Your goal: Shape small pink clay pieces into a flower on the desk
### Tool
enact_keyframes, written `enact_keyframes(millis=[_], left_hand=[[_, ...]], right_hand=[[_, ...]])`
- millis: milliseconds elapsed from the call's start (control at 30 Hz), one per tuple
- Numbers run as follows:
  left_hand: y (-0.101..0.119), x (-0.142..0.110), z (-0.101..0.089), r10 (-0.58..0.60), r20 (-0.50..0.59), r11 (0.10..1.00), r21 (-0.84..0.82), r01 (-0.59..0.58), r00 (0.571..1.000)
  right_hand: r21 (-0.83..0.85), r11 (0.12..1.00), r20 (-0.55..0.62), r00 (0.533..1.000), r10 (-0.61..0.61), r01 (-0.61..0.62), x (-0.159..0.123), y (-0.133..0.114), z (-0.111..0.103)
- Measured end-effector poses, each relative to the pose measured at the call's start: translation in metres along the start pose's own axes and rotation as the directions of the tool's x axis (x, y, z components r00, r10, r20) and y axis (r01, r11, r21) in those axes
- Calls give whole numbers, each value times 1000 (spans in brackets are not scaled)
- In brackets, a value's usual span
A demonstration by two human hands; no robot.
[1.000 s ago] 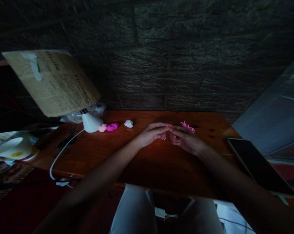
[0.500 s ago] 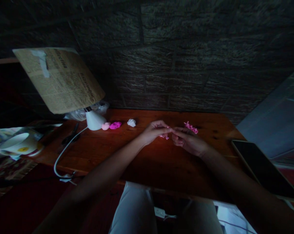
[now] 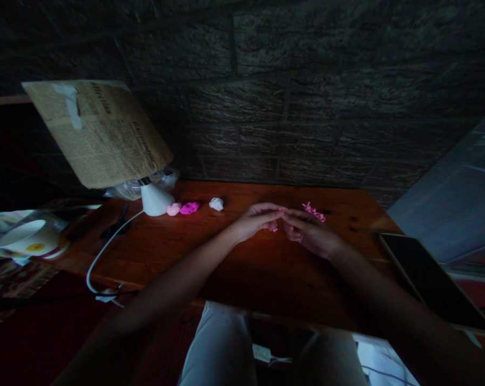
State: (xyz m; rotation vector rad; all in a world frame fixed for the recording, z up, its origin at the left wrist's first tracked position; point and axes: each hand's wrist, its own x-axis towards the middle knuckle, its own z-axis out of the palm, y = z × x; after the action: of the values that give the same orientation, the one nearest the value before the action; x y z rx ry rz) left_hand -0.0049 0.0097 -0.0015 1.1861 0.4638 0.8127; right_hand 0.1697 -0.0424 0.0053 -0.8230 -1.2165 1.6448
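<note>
My left hand [image 3: 257, 221] and my right hand [image 3: 310, 231] meet fingertip to fingertip above the wooden table. Thumb and fingers of both are pinched together. A tiny bit of pink modelling clay [image 3: 281, 210] seems to show between the fingertips, mostly hidden by them. Below the left fingers peeks another scrap of pink clay [image 3: 275, 229]; whether it lies on the table or in the hand is unclear. Just behind my right hand lies a cluster of small pink clay pieces [image 3: 313, 211]. Farther left sit a white lump [image 3: 216, 203], a bright pink lump [image 3: 189, 208] and a pale pink lump [image 3: 173, 209].
A lamp with a newsprint shade [image 3: 101, 134] stands at the left, its white cord [image 3: 90, 268] hanging over the table edge. Dark scissors [image 3: 116, 228] and a white cup [image 3: 29, 238] are nearby. A tablet [image 3: 433, 281] lies at the right. Behind rises a brick wall [image 3: 258, 96].
The fingers of my left hand have closed in slightly and now cover more of the pink scrap below them. The hands stay together in the same place.
</note>
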Motion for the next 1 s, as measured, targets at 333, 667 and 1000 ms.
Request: enact_keyframes(millis=[333, 667, 1000], left_hand=[[0, 0, -2, 10, 24, 999, -53, -8, 1000], [0, 0, -2, 34, 69, 996, -85, -28, 997], [0, 0, -2, 55, 74, 992, -120, -46, 996]], right_hand=[[49, 999, 2, 1000, 19, -19, 0, 2, -2], [63, 998, 27, 999, 29, -30, -3, -1, 0], [69, 996, -68, 996, 58, -53, 0, 1, -5]])
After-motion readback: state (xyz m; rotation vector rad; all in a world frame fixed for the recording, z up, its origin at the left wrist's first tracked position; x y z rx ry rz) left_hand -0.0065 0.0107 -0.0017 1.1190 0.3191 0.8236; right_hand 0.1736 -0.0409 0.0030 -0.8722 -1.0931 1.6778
